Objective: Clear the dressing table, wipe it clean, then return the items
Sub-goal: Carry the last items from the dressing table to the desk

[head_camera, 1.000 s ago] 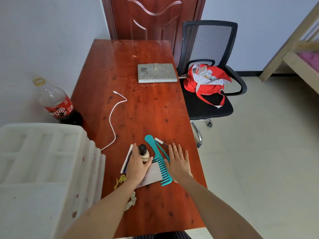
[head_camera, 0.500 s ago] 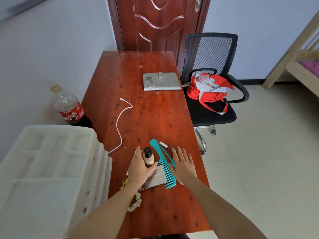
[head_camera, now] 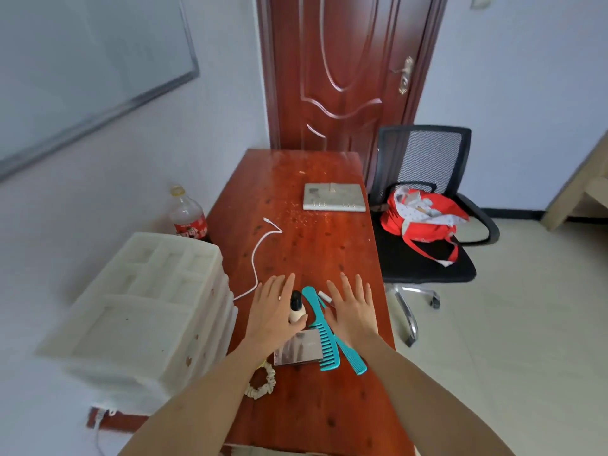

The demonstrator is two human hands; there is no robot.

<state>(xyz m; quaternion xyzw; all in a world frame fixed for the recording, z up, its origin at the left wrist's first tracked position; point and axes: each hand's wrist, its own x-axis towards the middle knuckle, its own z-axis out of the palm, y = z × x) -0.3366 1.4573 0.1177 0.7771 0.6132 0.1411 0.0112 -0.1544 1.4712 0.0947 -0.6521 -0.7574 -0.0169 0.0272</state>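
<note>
Hands flat over the clutter

L hand (head_camera: 274, 312) fingers straight, grips nothing, just beside small bottle (head_camera: 297, 311) on table (head_camera: 316, 245). Teal comb (head_camera: 322, 335) btwn hands. R hand (head_camera: 353, 311) also flat & empty. Risk: a sideways sweep could tip the upright bottle

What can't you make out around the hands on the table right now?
- Head view: whether the left hand touches the small bottle; the palm covers its side.
- Head view: the small white item beside the right hand; too small and partly covered.
- Head view: the silver case; the left hand hides its far end.
- Head view: the table near edge, cut off by the forearms.
</note>
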